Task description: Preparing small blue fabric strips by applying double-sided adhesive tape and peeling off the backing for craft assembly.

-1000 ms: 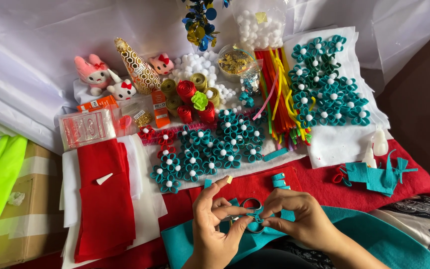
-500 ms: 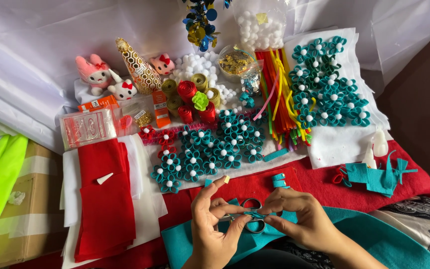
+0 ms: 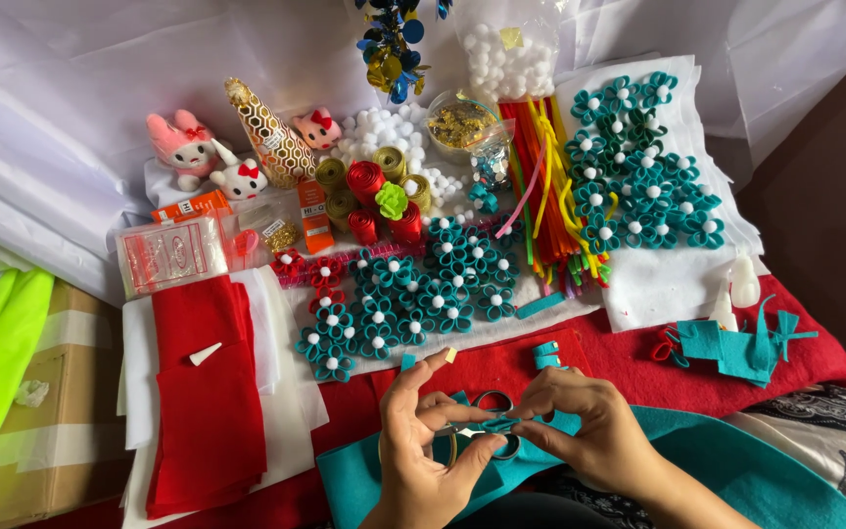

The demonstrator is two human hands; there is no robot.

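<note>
Low centre of frame: left hand (image 3: 423, 446) and right hand (image 3: 589, 431) pinching a small folded teal felt strip (image 3: 494, 425) (fingertips closed), over metal scissors (image 3: 493, 404).

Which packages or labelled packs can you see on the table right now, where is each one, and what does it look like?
Clear flat packet: left, above the red felt; rectangular, red print.
Orange card pack: just above that packet; flat, orange.
Orange box: left of the ribbon rolls; small, upright.
Clear bag of white pompoms: top centre; yellow sticker.
Cardboard box: far left edge; brown, taped.
</note>
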